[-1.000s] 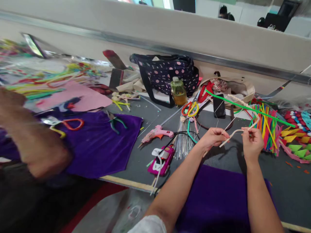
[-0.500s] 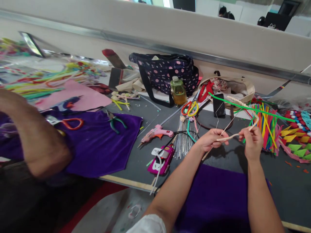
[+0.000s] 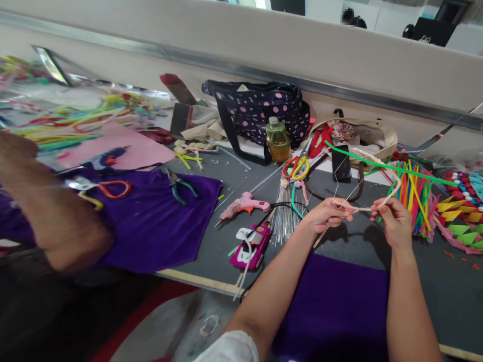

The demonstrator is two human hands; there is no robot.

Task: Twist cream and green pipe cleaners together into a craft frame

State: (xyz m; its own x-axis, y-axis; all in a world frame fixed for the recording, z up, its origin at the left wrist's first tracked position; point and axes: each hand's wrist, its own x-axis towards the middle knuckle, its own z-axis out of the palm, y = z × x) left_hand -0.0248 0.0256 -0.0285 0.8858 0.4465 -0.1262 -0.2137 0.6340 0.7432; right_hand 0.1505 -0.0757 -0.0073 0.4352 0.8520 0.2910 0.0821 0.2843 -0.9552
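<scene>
While the cream pipe cleaner (image 3: 358, 207) hangs in the air above the grey surface (image 3: 449, 286), its straight stretch runs nearly level from side to side between the two hands, so its long axis lies across the person's body rather than away from it. The left hand (image 3: 327, 215) has its fingers (image 3: 345, 210) pinched on the left end, and the right hand (image 3: 392, 221) has its fingers (image 3: 378, 207) pinched on the stem further right; both are closed on the same piece and stand close together, neither nearer to it than the other. Past the right hand the pipe cleaner bends upward and away, curling toward the bundle of coloured pipe cleaners (image 3: 413, 198) standing just behind. A thin bare wire (image 3: 341, 173) rises from the left pinch, though whether it is wound into the stem cannot be told. A purple velvet cloth (image 3: 339, 306) lies below the forearms, and a pink glue gun (image 3: 245, 205) lies well to the left.
</scene>
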